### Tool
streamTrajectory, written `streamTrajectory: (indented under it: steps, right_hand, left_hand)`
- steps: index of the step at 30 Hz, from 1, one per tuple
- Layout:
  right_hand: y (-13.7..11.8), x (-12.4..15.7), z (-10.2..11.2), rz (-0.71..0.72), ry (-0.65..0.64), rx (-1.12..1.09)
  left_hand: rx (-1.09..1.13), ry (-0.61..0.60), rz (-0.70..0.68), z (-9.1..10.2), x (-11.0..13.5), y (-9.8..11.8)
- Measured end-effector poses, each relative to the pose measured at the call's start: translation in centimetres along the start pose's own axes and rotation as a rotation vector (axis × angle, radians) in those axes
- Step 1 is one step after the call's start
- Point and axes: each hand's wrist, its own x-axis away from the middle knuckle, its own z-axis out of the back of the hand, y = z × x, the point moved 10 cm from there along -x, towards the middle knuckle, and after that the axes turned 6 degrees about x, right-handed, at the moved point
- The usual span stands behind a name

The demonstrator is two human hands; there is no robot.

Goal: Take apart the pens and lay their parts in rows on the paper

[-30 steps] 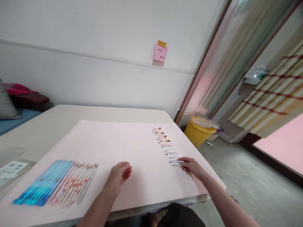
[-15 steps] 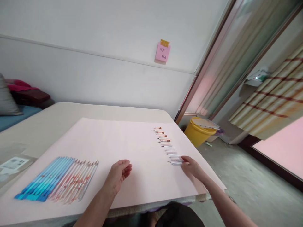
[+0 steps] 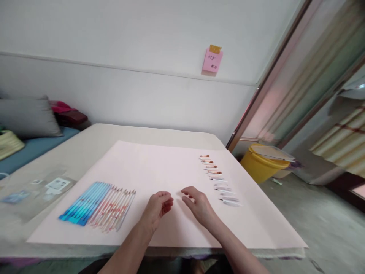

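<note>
My left hand (image 3: 159, 207) is just above the pink sheet (image 3: 159, 167), its fingers loosely curled and nothing visible in them. Facing it, a short gap away, my right hand (image 3: 197, 205) has thumb and fingers apart and holds nothing that I can see. Left of my left hand lie several slender blue pens or pen barrels (image 3: 87, 203), side by side. Against them lies a row of white pen-like sticks with red patterns (image 3: 114, 209). Right of my right hand, a column of short pen pieces with dark pointed tips and clear or brown-patterned caps (image 3: 214, 173) runs away from me.
A clear plastic wrapper with a white label (image 3: 58, 184) lies on the table's left side. A pink note (image 3: 212, 61) is taped to the wall. On the floor at right stands a yellow bin (image 3: 262, 165); a grey cushion (image 3: 31, 116) sits at far left.
My right hand has left the near end of the pen-piece column and moved left, close to my left hand. The view has turned slightly left.
</note>
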Motion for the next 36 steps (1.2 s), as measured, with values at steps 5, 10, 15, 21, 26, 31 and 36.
streamTrajectory:
  steps: [5, 10, 15, 21, 26, 31, 36]
  right_hand:
    - [-2.2, -1.7, -4.5, 0.005, -0.024, -0.123]
    - [1.7, -1.5, -6.9, -0.093, -0.051, -0.066]
    - [1.6, -1.7, -6.6, -0.019, -0.058, -0.008]
    - [0.9, -1.9, -6.4, 0.028, -0.072, 0.063]
    - [1.1, -1.7, -6.0, 0.005, -0.075, 0.092]
    - [0.8, -1.5, -6.2, -0.013, -0.091, 0.088]
    - [0.9, -1.4, -7.4, -0.094, -0.125, -0.126]
  left_hand:
    - [-0.134, -0.021, -0.116, 0.4, 0.4, 2.8]
    - [-0.872, -0.018, -0.351, 0.9, 1.7, 8.3]
    - [-1.700, 0.275, -0.245, 5.8, 1.8, 11.0]
    - [-1.801, 0.339, -0.069, 7.1, 0.5, 10.3]
    - [-1.526, 0.458, -0.282, 7.0, 1.1, 12.6]
    - [-1.361, 0.345, -0.191, 7.4, 0.2, 9.2]
    - [-1.048, 0.318, -0.278, 5.5, -1.6, 7.8]
